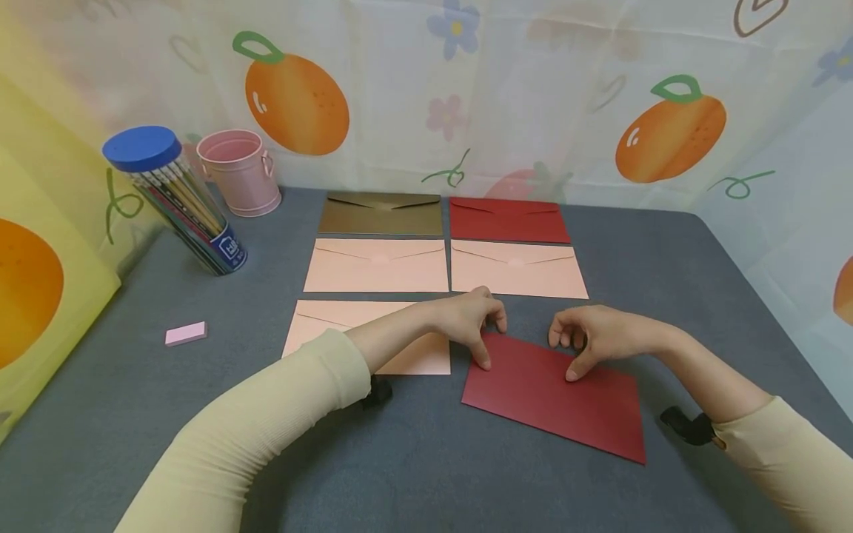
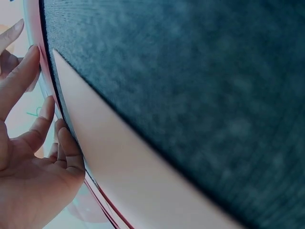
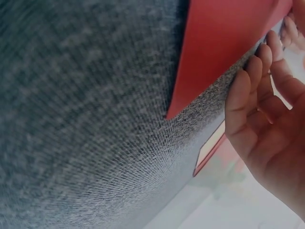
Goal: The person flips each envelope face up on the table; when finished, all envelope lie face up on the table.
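Note:
A plain dark red envelope (image 1: 553, 403) lies at a slant on the grey table, right of centre. My left hand (image 1: 474, 322) is at its upper left corner, thumb on the face and fingers bent loosely past the far edge. My right hand (image 1: 603, 337) straddles that edge farther right, its thumb also touching the face. In the right wrist view, the fingers (image 3: 243, 90) stay beyond the red envelope (image 3: 214, 47), apart from the thumb. The left forearm passes over a pale pink envelope (image 1: 420, 355), partly hiding it.
Behind are two pink envelopes (image 1: 376, 274) (image 1: 520, 277), a gold envelope (image 1: 380, 218) and another red envelope (image 1: 509, 226). At left stand a blue-lidded tube of pencils (image 1: 183, 200) and a pink bucket (image 1: 243, 178). A pink eraser (image 1: 186, 334) lies nearer. A fruit-print curtain (image 1: 400, 96) borders the table.

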Action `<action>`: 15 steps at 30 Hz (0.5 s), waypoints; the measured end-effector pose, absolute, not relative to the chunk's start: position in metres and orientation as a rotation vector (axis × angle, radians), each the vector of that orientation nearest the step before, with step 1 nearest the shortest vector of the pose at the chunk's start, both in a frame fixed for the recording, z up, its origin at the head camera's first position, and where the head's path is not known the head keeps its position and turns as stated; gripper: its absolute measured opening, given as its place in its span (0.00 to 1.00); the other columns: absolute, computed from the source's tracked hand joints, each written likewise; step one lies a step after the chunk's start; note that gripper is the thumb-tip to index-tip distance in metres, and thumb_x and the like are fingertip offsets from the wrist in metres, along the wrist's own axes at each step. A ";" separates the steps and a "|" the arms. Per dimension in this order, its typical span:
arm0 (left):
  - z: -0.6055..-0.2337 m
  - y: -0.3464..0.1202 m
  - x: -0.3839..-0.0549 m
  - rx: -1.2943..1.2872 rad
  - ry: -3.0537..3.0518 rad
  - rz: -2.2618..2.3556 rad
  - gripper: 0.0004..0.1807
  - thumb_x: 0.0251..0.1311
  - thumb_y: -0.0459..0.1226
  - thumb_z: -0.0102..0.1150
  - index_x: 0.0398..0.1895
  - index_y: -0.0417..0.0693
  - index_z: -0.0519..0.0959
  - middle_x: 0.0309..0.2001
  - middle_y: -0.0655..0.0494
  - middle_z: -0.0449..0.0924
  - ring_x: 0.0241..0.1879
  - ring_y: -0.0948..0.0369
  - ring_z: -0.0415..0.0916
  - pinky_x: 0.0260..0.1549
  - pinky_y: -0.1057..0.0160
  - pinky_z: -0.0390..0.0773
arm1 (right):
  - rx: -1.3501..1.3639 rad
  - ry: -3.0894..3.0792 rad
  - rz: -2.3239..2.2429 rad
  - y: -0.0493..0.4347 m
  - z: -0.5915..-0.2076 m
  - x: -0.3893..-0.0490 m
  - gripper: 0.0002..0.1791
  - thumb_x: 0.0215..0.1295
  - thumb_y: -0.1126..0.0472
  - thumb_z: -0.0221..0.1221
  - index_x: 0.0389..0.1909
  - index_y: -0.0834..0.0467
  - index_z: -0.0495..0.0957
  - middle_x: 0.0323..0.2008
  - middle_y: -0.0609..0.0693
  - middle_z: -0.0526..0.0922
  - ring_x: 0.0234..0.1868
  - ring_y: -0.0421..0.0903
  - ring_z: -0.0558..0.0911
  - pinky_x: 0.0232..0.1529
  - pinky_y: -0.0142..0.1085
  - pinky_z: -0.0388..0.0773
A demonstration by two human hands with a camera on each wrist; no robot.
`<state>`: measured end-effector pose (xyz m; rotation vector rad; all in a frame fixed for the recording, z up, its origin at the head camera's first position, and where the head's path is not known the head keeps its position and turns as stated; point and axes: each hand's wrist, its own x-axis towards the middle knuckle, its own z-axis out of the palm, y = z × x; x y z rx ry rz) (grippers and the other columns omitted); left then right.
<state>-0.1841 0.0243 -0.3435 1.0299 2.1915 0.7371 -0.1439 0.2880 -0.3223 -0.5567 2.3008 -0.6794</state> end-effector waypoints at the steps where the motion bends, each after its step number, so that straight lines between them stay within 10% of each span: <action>1: -0.343 0.024 -0.184 1.028 2.195 0.730 0.26 0.44 0.37 0.78 0.48 0.44 0.77 0.50 0.48 0.66 0.44 0.60 0.67 0.37 0.72 0.70 | -0.570 2.309 -0.663 0.287 -0.322 -0.144 0.24 0.46 0.56 0.76 0.41 0.56 0.75 0.33 0.51 0.74 0.38 0.45 0.72 0.35 0.31 0.72; 15: -0.341 0.026 -0.181 0.997 2.230 0.675 0.21 0.43 0.36 0.79 0.34 0.42 0.74 0.53 0.49 0.63 0.48 0.59 0.64 0.39 0.71 0.68 | -0.662 2.330 -0.598 0.285 -0.324 -0.140 0.28 0.41 0.58 0.78 0.40 0.54 0.72 0.34 0.50 0.71 0.37 0.46 0.70 0.34 0.31 0.71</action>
